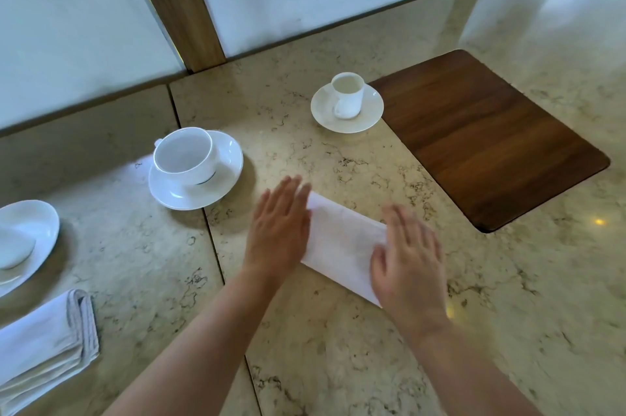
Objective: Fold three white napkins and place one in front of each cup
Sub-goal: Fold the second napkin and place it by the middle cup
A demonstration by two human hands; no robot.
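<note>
From the head camera, a folded white napkin [342, 242] lies flat on the marbled stone surface [338, 348], and both hands rest on it. The left hand [279, 229] presses the napkin's left end with fingers straight and together, its grip wide and flat, holding nothing. The right hand [410, 256] lies over the napkin's right end, fingers likewise stretched out and slightly blurred, its grip also wide and flat. Beyond the napkin to the left stands a large white cup [184, 156] on a saucer [223, 175], near the napkin but not touching it. Beyond the napkin to the right stands a small white cup [347, 95] on its own saucer [369, 110], well apart from the napkin. A dark wooden board [491, 141] is set into the surface just beside that small saucer. Far left of the napkin, a third saucer [40, 229] is cut off by the picture's edge, and nearer the camera from it lies a stack of folded white cloths [44, 344].
</note>
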